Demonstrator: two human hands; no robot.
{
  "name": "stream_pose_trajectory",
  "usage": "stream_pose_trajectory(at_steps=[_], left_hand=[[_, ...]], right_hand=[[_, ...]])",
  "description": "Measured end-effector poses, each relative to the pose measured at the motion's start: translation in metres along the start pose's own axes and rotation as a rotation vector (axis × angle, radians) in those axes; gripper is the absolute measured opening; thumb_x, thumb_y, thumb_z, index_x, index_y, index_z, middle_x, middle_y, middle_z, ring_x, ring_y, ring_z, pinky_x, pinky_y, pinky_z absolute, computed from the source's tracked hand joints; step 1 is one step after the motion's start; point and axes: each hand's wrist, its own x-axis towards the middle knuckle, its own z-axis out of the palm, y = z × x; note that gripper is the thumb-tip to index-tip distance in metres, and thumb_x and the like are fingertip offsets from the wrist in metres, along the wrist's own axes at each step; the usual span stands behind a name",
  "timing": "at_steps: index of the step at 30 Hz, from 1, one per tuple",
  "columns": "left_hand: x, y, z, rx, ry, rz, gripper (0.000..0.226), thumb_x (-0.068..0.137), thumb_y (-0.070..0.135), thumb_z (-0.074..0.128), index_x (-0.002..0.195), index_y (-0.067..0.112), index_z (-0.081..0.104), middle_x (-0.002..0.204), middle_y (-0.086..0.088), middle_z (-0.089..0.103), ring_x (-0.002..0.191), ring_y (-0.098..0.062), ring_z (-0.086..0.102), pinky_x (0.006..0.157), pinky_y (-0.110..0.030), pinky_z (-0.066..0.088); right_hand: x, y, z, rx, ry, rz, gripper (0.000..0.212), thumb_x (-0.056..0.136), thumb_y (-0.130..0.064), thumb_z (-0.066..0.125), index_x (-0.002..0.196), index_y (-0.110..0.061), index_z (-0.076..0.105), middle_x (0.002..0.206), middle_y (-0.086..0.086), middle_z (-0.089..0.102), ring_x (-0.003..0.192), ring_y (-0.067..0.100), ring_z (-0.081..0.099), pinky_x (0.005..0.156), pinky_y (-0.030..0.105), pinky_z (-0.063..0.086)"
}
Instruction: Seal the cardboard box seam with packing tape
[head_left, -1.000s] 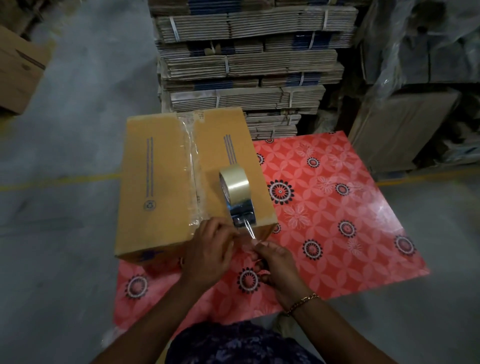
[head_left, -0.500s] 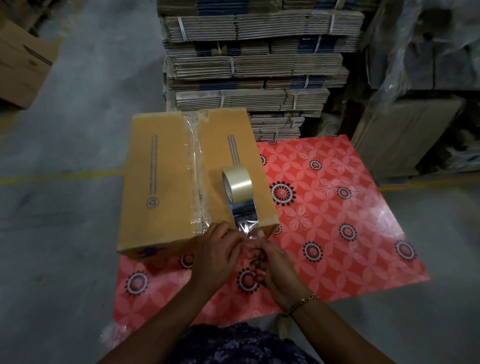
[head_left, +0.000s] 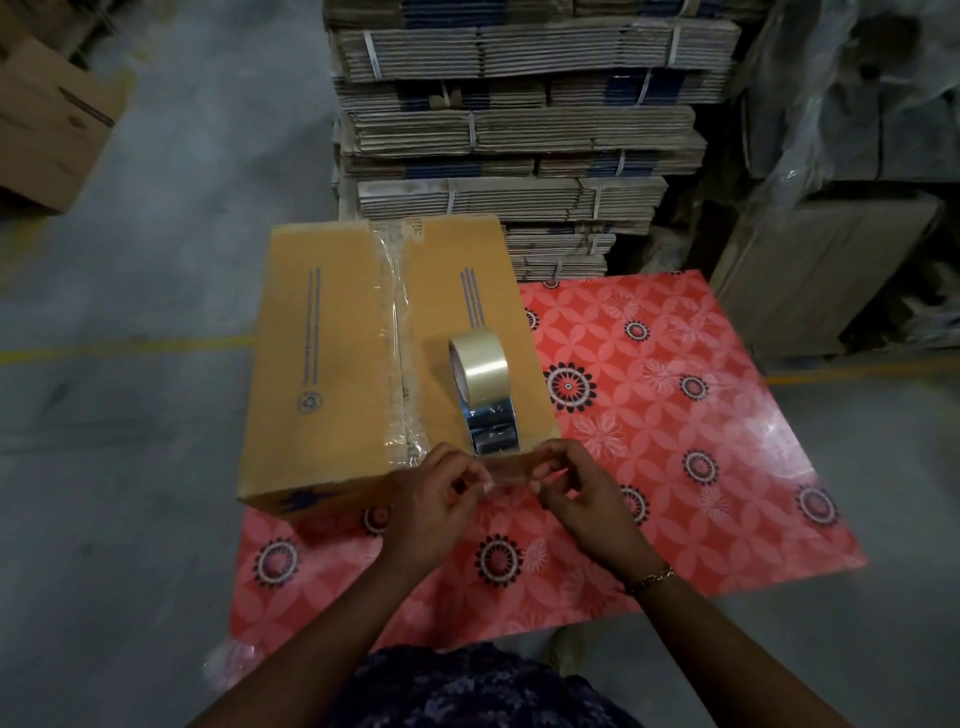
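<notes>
A closed cardboard box (head_left: 332, 364) lies on a red patterned mat, with clear tape along its middle seam (head_left: 397, 353). A roll of clear packing tape in a metal dispenser (head_left: 480, 379) stands on the box's right flap. At the box's near edge, my left hand (head_left: 441, 499) and my right hand (head_left: 576, 483) each pinch one end of a short strip of clear tape (head_left: 509, 467), stretched between them just below the dispenser.
The red flowered mat (head_left: 675, 441) covers the grey floor under the box. Strapped bundles of flat cartons (head_left: 519, 130) are stacked right behind the box. Another carton (head_left: 47, 119) sits at far left, and wrapped goods (head_left: 841, 156) at right.
My hands were bunched together at the dispenser's front; now they have drawn apart sideways, with a strip of tape stretched between them. Box and roll have stayed put.
</notes>
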Motion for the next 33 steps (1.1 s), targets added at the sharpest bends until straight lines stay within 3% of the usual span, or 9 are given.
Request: stream_pose_trajectory(at_steps=[7,13,16,24,28,33], left_hand=[[0.0,-0.005,0.003,-0.075,0.019,-0.07,0.011,0.083,0.009,0.076,0.082,0.018,0.07,0.088,0.005,0.063,0.078,-0.006,0.061,0.069,-0.016,0.043],[-0.001,-0.007,0.007,-0.135,0.039,-0.106,0.011,0.083,0.009,0.077,0.082,0.018,0.071,0.086,0.004,0.068,0.076,-0.009,0.064,0.069,-0.019,0.048],[-0.001,-0.009,0.009,-0.184,0.01,-0.156,0.009,0.085,0.012,0.077,0.084,0.019,0.071,0.085,0.006,0.07,0.076,-0.01,0.067,0.069,-0.025,0.053],[-0.003,-0.008,0.014,-0.35,0.015,-0.295,0.008,0.082,0.03,0.078,0.083,0.024,0.072,0.071,0.009,0.071,0.063,-0.004,0.063,0.062,-0.022,0.047],[-0.002,-0.005,0.019,-0.403,0.055,-0.382,0.008,0.085,0.021,0.078,0.081,0.018,0.072,0.071,0.001,0.072,0.063,-0.012,0.064,0.062,-0.034,0.053],[-0.001,0.001,0.021,-0.464,0.077,-0.464,0.012,0.081,0.016,0.082,0.081,0.011,0.07,0.073,-0.005,0.074,0.066,-0.014,0.068,0.06,-0.029,0.057]], right_hand=[[0.013,-0.008,0.002,-0.161,-0.079,-0.177,0.014,0.087,-0.027,0.07,0.099,-0.024,0.065,0.092,-0.008,0.068,0.081,0.011,0.065,0.069,0.035,0.055],[0.018,-0.008,-0.005,-0.15,-0.091,-0.195,0.004,0.087,-0.019,0.074,0.086,-0.019,0.071,0.084,-0.007,0.07,0.077,0.012,0.066,0.069,0.026,0.054],[0.02,-0.006,-0.007,-0.134,-0.114,-0.166,0.004,0.087,-0.02,0.074,0.086,-0.021,0.07,0.083,-0.006,0.07,0.076,0.011,0.066,0.068,0.023,0.053],[0.028,-0.008,-0.015,-0.004,-0.218,-0.02,0.009,0.087,-0.014,0.075,0.089,-0.006,0.072,0.079,0.002,0.071,0.064,0.0,0.059,0.057,0.014,0.046],[0.034,-0.01,-0.018,0.018,-0.254,0.058,0.011,0.087,-0.013,0.075,0.088,-0.002,0.071,0.07,-0.002,0.068,0.057,0.002,0.058,0.05,0.017,0.046],[0.043,-0.014,-0.02,0.022,-0.289,0.145,0.006,0.087,-0.005,0.072,0.087,0.001,0.072,0.055,-0.012,0.066,0.05,-0.004,0.057,0.046,0.013,0.042]])
